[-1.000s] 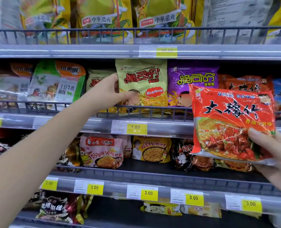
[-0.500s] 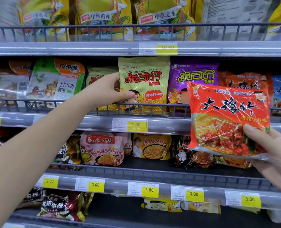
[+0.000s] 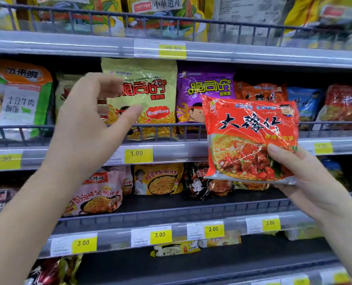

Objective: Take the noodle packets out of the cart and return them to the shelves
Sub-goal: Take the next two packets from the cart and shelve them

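While the right grip point(image 3: 306, 177) holds the red packet point(image 3: 251, 138) by its lower right corner, thumb pressed on the front and fingers curled behind and under it, the packet hangs upright and slightly tipped in front of the shelves, right of centre. Its upper half covers part of the rail point(image 3: 191, 125) of the middle shelf point(image 3: 181, 150), and its lower edge overlaps goods on the lower shelf point(image 3: 171, 212).

On the left, the left grip point(image 3: 88, 124) is raised before the middle shelf, wide open, with fingers loosely bent and spread and the thumb pointing right. It has hold of nothing. Its fingertips and thumb overlap the yellow-green packet point(image 3: 148, 95) that stands behind the rail; whether they touch it I cannot tell.

Right of that packet stands a purple packet point(image 3: 203, 89), then orange packets point(image 3: 259, 93) printed like the held one, a blue packet point(image 3: 304, 101) and another red one point(image 3: 343, 108) at the far right. Left of the open grip are a half-hidden packet point(image 3: 65, 93) and a green packet point(image 3: 20, 95). A yellow tag point(image 3: 138, 154) on the shelf edge reads 1.00.

Yellow bags point(image 3: 162, 11) fill the top shelf point(image 3: 68, 43). Down on the lower shelf stand a pink packet point(image 3: 96, 194), a yellow packet point(image 3: 158, 179) and a black packet point(image 3: 195, 182), above tags reading 3.00. Below them, flat packets point(image 3: 175, 248) lie on the bottom shelf point(image 3: 212, 262).
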Motion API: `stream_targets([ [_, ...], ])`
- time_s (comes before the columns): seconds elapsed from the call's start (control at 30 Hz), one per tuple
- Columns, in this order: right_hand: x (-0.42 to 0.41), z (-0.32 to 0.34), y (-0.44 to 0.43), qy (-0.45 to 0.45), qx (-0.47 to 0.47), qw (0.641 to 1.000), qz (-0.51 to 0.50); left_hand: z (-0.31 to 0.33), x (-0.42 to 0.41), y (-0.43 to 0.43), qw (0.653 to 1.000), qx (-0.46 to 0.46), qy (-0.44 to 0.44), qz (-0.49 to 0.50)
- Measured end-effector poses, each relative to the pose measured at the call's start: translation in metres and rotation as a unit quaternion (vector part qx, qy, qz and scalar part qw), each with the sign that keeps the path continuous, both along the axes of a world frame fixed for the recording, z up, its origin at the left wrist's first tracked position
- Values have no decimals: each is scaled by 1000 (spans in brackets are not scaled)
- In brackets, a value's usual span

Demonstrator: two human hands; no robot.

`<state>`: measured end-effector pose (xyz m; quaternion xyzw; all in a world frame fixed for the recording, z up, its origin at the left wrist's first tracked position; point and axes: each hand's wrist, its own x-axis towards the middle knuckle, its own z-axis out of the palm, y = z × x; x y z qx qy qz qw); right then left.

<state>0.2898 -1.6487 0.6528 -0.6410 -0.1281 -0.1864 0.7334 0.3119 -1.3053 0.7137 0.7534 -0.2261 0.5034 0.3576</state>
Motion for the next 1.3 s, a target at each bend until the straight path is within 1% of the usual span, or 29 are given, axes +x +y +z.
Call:
stream_targets([
  [0.07, -6, -1, -6, -4, -1, 1000, -12, -8, -12, -28, 993, -13, 43, -111],
  [0.13, -16, 0, -12, -7, 1, 1000, -26, -16, -16, -57, 970, -14, 117, -211],
  [0.17, -22, 0, -16, -8, 3, 999, -32, -20, -15, -72, 957, -6, 153, -245],
  [0.3, -50, 4, -40, -14, 12, 999, -45, -33, -15, -132, 911, 0, 253, -327],
  [0.4, -69, 3, -69, -18, -4, 999, -44, -38, -31, -178, 882, 3, 294, -369],
  [0.47, -78, 0, -92, -15, -18, 999, -46, -41, -44, -207, 874, 10, 302, -381],
  [0.6, -89, -4, -147, -16, -26, 999, -24, -46, -58, -265, 868, -29, 327, -373],
  [0.77, -89, -5, -215, -11, -37, 999, 5, -48, -65, -327, 877, -47, 334, -344],
  [0.83, -86, -2, -240, -11, -45, 999, -2, -45, -64, -347, 878, -57, 336, -337],
  [0.93, -78, 3, -276, -17, -23, 1000, -12, -38, -58, -373, 881, -51, 338, -328],
  [1.1, -58, 20, -316, -26, -57, 996, -67, -20, -33, -414, 886, -24, 332, -323],
  [1.13, -53, 24, -322, -29, -70, 994, -79, -15, -27, -420, 881, -31, 339, -327],
  [1.23, -34, 35, -339, -24, -91, 991, -99, -1, -5, -432, 848, -48, 389, -357],
  [1.27, -27, 38, -343, -17, -102, 989, -107, 3, 3, -434, 843, -49, 394, -362],
  [1.3, -19, 42, -348, -7, -114, 987, -117, 8, 13, -437, 846, -44, 390, -361],
])
